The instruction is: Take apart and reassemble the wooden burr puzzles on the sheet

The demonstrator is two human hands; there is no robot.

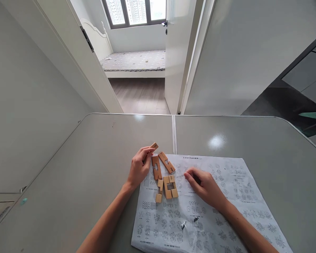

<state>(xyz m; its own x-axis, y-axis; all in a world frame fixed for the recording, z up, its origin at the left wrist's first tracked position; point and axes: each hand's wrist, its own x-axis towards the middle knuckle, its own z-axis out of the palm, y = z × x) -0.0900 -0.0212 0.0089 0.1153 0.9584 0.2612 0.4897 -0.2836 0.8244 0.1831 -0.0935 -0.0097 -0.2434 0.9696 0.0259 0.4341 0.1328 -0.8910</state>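
My left hand [140,167] pinches a notched wooden puzzle piece [154,145] marked 2, its end poking out past the fingertips above the paper's top left edge. Just right of that hand, two reddish-brown wooden puzzle pieces lie on the paper: one nearly upright [155,162] and one slanted [162,156]. Below them is a paler notched piece [158,198]. Beside it, pale pieces [166,192] lie together around a square gap. My right hand [204,184] rests on the printed sheet [213,228], fingers curled closed, with nothing visible in them.
The sheet, covered in small line diagrams, has a small tear near its lower middle. It lies on a grey table [94,168] with a pale seam [174,133]. Walls flank the table. Beyond its far edge, an open door [180,52] shows a bed [137,61].
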